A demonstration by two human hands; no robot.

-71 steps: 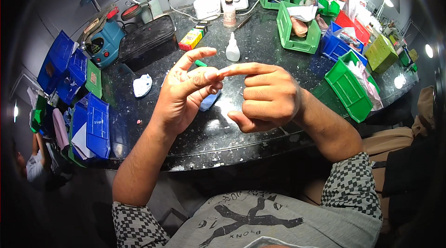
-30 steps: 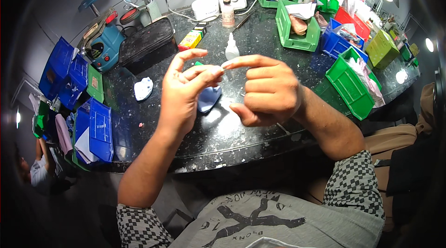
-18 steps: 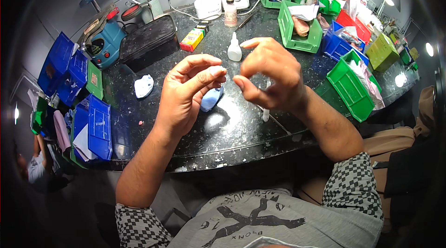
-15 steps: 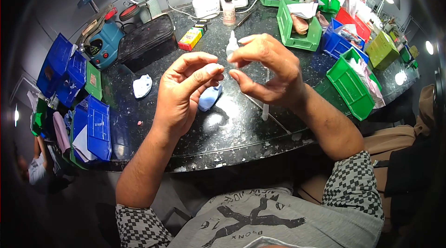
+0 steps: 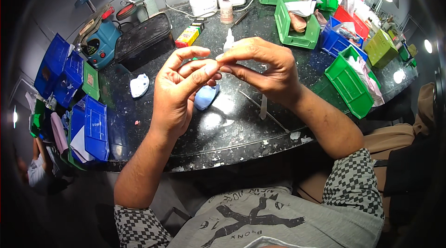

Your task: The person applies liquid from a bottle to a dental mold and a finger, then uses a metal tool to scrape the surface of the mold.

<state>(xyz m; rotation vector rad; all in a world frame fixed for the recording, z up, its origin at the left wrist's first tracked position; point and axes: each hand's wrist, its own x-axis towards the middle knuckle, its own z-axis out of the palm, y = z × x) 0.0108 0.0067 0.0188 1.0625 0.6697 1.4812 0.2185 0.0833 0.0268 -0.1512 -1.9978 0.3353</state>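
Both hands meet near the middle of my head view, raised over the black worktop (image 5: 209,143), their fingertips almost together. On the left hand (image 5: 177,83) I see the thumb drawn in toward the bent fingers, with the index finger arched above. On the right hand (image 5: 267,67), thumb and index finger form a narrow pinch right at the left thumb's tip. Whatever may be between those tips is too small for me to make out, so I cannot tell whether either hand grips anything. Below the left fingers, a blue moulded piece (image 5: 207,97) lies on the worktop, partly hidden from me by that hand. Under the right hand I can see a pale flat stick (image 5: 264,108) and a thin rod (image 5: 274,119) set at a slant. Just beyond the right fingers stands a white squeeze bottle (image 5: 229,42), upright, its lower part covered. Well to the left I find a white-and-blue moulded piece (image 5: 139,85), and farther back a yellow-and-red carton (image 5: 187,37) beside a black lidded box (image 5: 143,39).
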